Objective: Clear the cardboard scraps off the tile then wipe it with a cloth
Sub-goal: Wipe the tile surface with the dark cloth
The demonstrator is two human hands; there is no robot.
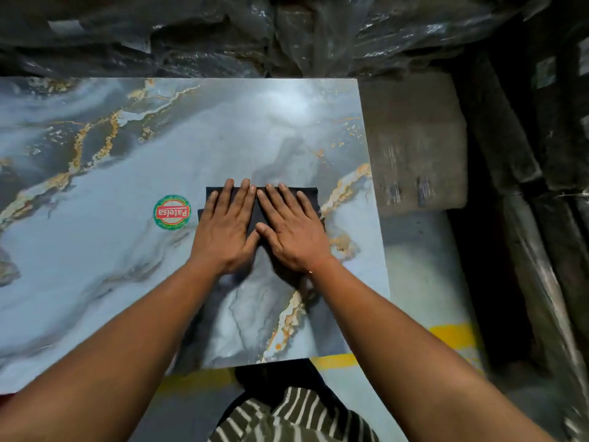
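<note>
Both hands (223, 231) press cloth (255, 199) onto marbled tile (127, 154) (plastic-wrapped stacks (223, 33) behind).

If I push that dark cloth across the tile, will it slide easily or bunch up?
Probably slides easily: the tile looks glossy, reflecting light. The dark cloth lies folded flat, so it seems thin and floppy. It may bunch without the left hand and right hand pressing it flat.

Grey floor (424, 266), yellow stripe (452, 336), plastic sheeting (287, 33)

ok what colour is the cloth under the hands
The cloth is dark, near black, plain with no pattern; the head view shows it.
</note>
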